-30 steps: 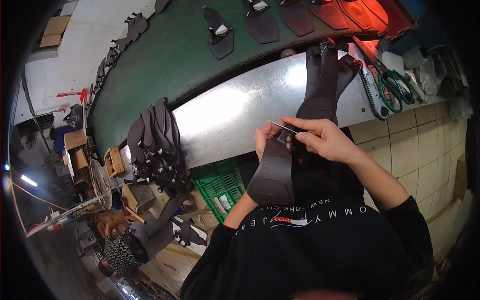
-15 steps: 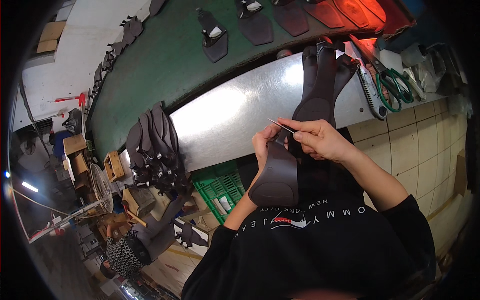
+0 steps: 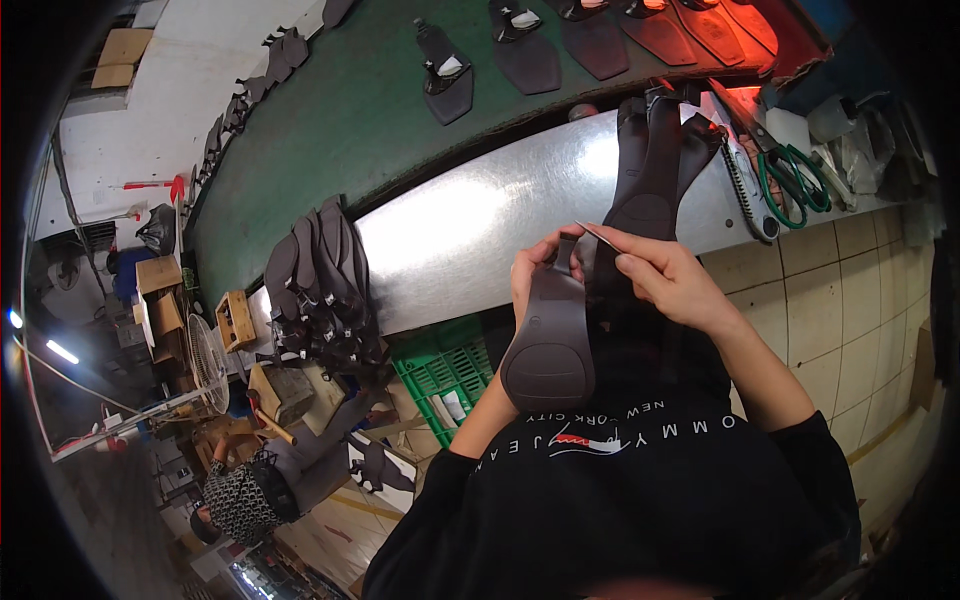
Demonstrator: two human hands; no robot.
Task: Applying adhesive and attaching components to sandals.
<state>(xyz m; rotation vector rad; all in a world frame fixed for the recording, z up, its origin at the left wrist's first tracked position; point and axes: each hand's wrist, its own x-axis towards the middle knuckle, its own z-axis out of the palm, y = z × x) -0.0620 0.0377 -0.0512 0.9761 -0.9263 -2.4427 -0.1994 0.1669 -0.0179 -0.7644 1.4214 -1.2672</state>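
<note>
My left hand is closed around the strap end of a dark brown sandal, whose rounded heel end hangs down in front of my black top. In my right hand is a thin pointed metal tool, pinched between thumb and fingers. Its tip lies close to the strap and my left fingertips; whether it touches them I cannot tell. Just beyond my right hand, a few more dark brown sandals lie overlapping on the metal worktop.
A heap of sandals is on the worktop's left end. Sandals line the green conveyor belt behind, beside a red glow. Green-handled scissors and a box cutter lie right. A green crate stands below; a person works lower left.
Both hands have shifted slightly. The pointed tool has swung from lying across the left fingertips to the right side of the strap, and the sandal hangs more upright.
</note>
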